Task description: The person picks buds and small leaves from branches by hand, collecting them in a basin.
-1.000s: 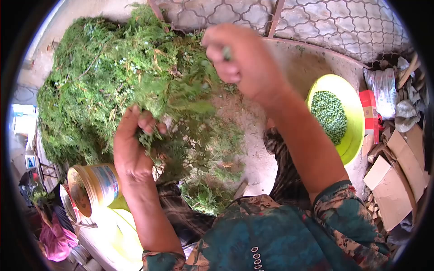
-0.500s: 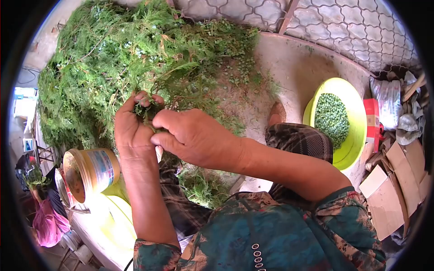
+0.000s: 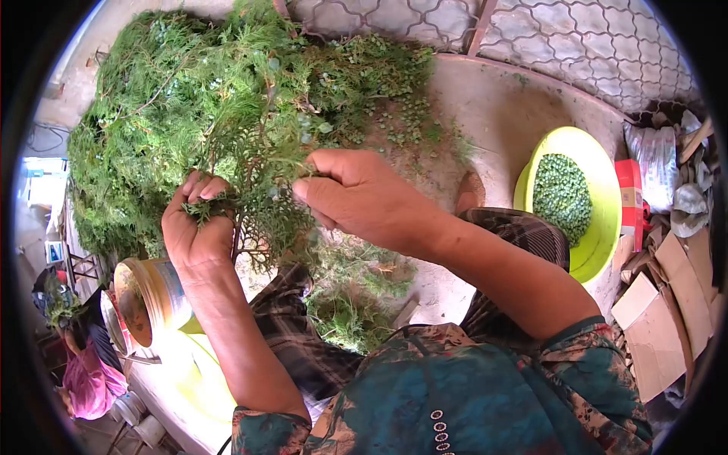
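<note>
A leafy green sprig (image 3: 262,182) hangs upright between my hands, in front of the big heap of green branches (image 3: 167,98). My left hand (image 3: 199,224) is closed with its fingers curled round a bit of greenery beside the sprig. At the sprig's right side, my right hand (image 3: 356,193) pinches with thumb and forefinger at its edge; the fingertips touch the leaves. Small round green berries (image 3: 562,199) fill part of the yellow-green basin (image 3: 604,220) at the right.
Left of my knees lies a tilted bucket (image 3: 155,299) over a bright yellow-green container (image 3: 201,371). Loose sprigs (image 3: 349,315) lie on the floor between my legs. Cardboard (image 3: 656,341) and a red box (image 3: 629,193) are at the right, below a metal lattice (image 3: 569,45).
My hands have moved apart, the left one down and left, the right one slightly right and up. A larger leafy sprig now shows between them.
</note>
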Tool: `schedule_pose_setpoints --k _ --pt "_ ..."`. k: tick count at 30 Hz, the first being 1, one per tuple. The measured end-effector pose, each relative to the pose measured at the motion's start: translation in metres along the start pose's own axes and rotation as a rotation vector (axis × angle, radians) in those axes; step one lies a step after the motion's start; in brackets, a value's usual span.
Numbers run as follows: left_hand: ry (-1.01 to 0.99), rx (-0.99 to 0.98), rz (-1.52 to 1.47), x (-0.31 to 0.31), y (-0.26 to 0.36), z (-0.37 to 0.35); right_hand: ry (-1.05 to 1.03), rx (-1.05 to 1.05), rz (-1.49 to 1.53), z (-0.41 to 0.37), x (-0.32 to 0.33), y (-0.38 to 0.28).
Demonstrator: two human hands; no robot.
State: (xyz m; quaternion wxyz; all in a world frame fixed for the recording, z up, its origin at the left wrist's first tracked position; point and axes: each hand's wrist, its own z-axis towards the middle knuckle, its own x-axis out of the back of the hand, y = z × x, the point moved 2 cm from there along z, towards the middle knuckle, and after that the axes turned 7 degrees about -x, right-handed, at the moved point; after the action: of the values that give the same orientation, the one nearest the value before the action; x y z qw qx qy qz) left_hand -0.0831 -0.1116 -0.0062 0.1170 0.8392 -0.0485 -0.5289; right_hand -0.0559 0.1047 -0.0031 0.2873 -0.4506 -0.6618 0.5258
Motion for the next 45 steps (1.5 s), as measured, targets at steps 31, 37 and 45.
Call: schedule_pose_setpoints --k 31,37,45 --pt "-0.116 -0.577 1.017 -0.013 -0.040 -0.006 0.712 0.405 -0.226 -0.082 0.116 -0.062" --pt "-0.115 -0.307 0.640 -0.014 -0.027 -0.007 1.339 -0.114 -1.431 -0.214 0.372 0.124" --pt "-0.105 0.094 0.112 -0.008 -0.027 0.008 0.647 0.055 -0.548 -0.118 0.154 0.002"
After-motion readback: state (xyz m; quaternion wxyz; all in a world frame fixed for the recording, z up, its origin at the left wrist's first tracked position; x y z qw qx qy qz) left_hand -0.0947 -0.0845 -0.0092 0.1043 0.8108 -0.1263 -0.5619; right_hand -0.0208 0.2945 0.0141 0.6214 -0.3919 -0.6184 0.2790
